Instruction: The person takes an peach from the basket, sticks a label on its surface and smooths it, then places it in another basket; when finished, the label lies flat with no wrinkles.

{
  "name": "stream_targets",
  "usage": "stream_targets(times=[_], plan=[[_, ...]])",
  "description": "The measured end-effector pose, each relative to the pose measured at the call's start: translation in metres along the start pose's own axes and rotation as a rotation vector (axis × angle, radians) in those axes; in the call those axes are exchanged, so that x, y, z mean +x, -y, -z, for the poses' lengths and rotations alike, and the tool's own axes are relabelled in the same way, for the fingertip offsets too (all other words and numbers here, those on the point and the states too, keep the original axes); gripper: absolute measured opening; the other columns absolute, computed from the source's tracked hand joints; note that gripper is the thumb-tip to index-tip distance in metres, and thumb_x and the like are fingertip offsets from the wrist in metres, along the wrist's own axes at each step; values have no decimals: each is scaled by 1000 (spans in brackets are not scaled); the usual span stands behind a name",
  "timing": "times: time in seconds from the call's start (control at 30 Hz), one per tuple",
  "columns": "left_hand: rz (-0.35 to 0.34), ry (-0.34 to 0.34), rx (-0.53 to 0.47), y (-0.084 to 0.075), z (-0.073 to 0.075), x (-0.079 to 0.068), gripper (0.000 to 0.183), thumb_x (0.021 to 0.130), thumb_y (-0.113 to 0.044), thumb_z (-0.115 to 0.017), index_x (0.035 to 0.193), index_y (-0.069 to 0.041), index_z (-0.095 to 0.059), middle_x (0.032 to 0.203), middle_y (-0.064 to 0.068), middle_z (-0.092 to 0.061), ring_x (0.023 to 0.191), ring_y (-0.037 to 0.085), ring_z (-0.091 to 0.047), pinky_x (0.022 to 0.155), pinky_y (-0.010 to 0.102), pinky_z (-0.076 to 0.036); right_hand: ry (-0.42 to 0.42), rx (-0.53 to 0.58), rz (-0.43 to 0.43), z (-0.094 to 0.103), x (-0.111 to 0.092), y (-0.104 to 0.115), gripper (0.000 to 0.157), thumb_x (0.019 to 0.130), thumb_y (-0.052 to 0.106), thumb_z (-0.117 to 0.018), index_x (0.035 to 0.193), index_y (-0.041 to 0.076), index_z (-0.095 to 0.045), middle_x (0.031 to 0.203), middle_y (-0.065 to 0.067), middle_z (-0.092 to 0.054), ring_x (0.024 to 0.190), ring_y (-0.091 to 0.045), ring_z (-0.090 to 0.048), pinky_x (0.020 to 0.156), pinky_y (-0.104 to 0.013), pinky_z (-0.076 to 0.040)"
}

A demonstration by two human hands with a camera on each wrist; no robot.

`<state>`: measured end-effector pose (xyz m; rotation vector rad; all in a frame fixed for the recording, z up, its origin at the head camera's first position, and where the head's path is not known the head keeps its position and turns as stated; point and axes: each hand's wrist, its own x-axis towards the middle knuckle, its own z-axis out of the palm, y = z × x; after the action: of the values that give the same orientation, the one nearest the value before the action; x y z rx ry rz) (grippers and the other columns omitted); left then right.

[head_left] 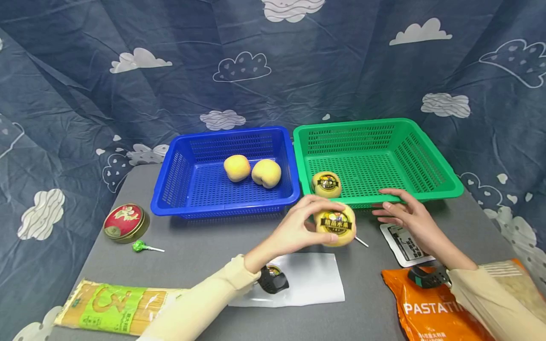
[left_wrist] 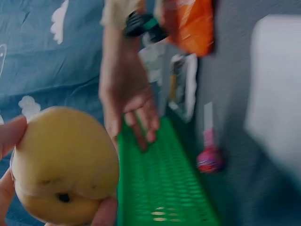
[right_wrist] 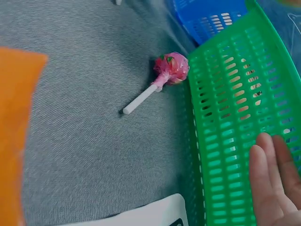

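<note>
My left hand (head_left: 300,225) grips a yellow peach (head_left: 337,226) with a black fruit label, held up in front of the green basket (head_left: 439,187). The left wrist view shows the underside of this peach (left_wrist: 66,165), with a dark stem pit, between thumb and fingers. My right hand (head_left: 407,220) is at the green basket's front wall with its fingers extended and nothing in them; whether they touch the wall I cannot tell. Another labelled peach (head_left: 326,184) lies in the green basket's front left corner. Two peaches (head_left: 266,173) without visible labels lie in the blue basket (head_left: 222,208).
A pink lollipop (right_wrist: 171,69) lies before the green basket. Around the grey table are a white sheet (head_left: 315,279), a white-edged packet (head_left: 405,244), an orange pasta bag (head_left: 426,308), a noodle pack (head_left: 115,308), a green lollipop (head_left: 139,246) and a round red tin (head_left: 124,221).
</note>
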<state>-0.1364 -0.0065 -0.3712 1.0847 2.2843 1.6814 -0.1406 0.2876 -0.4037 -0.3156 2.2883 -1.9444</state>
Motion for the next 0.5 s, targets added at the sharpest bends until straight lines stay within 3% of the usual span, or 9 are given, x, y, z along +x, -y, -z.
stream_targets(times=[0.13, 0.27, 0.5], plan=[[-19, -85, 22, -4, 1, 36, 51, 72, -22, -76, 119, -21, -58, 120, -4, -44, 109, 4, -39, 77, 22, -46, -59, 74, -15, 2, 2, -3, 32, 94, 12, -46, 125, 4, -42, 97, -15, -63, 90, -24, -62, 75, -34, -50], [40, -133, 99, 5, -5, 72, 51, 73, -31, -75, 120, -27, -57, 117, -7, -45, 105, 2, -38, 80, 22, -40, -74, 149, -11, 1, 3, -4, 28, 94, 10, -47, 121, 3, -45, 95, -15, -64, 90, -24, -62, 75, -33, -50], [155, -112, 214, 28, -27, 123, 49, 73, -31, -75, 118, -28, -57, 111, -7, -52, 102, 3, -41, 77, 20, -37, -58, 210, 10, 1, 4, -5, 26, 94, 6, -46, 119, 1, -45, 95, -15, -64, 88, -22, -63, 75, -32, -50]])
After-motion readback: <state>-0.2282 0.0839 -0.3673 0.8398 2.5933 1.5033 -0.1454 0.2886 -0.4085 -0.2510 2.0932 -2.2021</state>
